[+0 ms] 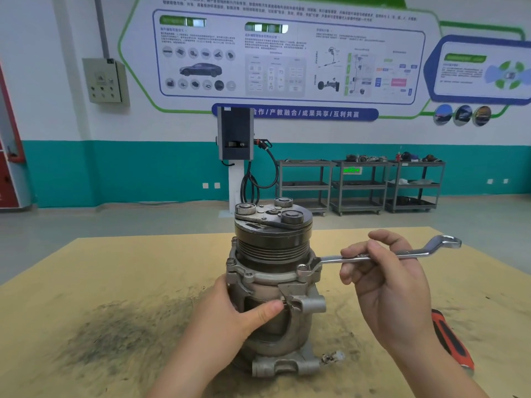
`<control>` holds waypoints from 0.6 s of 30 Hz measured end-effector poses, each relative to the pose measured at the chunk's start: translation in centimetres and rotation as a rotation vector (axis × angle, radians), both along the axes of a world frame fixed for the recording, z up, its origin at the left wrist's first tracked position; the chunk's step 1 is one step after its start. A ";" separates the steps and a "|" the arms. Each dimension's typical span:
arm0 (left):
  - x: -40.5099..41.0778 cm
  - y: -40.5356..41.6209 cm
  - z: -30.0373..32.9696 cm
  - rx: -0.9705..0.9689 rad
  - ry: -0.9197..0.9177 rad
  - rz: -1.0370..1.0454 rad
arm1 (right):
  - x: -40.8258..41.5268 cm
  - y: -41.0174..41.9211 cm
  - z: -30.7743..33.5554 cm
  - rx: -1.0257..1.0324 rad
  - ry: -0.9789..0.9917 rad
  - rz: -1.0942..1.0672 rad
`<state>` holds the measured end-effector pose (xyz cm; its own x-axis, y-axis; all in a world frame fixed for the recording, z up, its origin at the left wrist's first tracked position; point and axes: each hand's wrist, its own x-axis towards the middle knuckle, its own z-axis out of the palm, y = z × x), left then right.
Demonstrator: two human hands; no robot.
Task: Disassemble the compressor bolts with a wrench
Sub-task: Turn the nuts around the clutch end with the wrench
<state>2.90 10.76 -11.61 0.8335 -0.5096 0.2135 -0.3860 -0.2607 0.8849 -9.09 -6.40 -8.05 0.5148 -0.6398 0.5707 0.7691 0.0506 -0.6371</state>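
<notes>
A grey metal compressor (273,285) stands upright on the tan table (86,282), its black pulley and clutch plate on top. My left hand (230,314) grips the compressor body from the left, thumb across the front. My right hand (382,274) holds the shaft of a silver ring wrench (402,254), fingers curled round it. The wrench lies level, and its left ring end sits on a bolt (304,270) at the right side of the housing flange. Its other ring end points right, free in the air.
An orange and black tool handle (451,340) lies on the table at the right, behind my right forearm. Dark grime stains the table front left. A small connector (333,357) sticks out at the compressor's base. Grey shelf carts (359,185) stand far back by the wall.
</notes>
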 end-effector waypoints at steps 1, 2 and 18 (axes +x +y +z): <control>0.1 -0.1 -0.1 0.027 -0.022 0.004 | 0.0 0.2 0.0 -0.024 -0.011 -0.034; 0.2 -0.1 -0.2 0.068 -0.056 0.018 | -0.1 0.5 -0.1 -0.061 -0.029 -0.085; -0.1 -0.8 -0.9 0.189 -0.061 0.171 | -0.5 2.0 -0.3 -0.144 -0.263 -0.362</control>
<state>2.77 9.99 -12.50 0.8993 -0.3984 0.1806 -0.3737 -0.4853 0.7905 -9.60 -4.36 -8.31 0.0991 -0.6560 0.7483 0.8575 -0.3252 -0.3986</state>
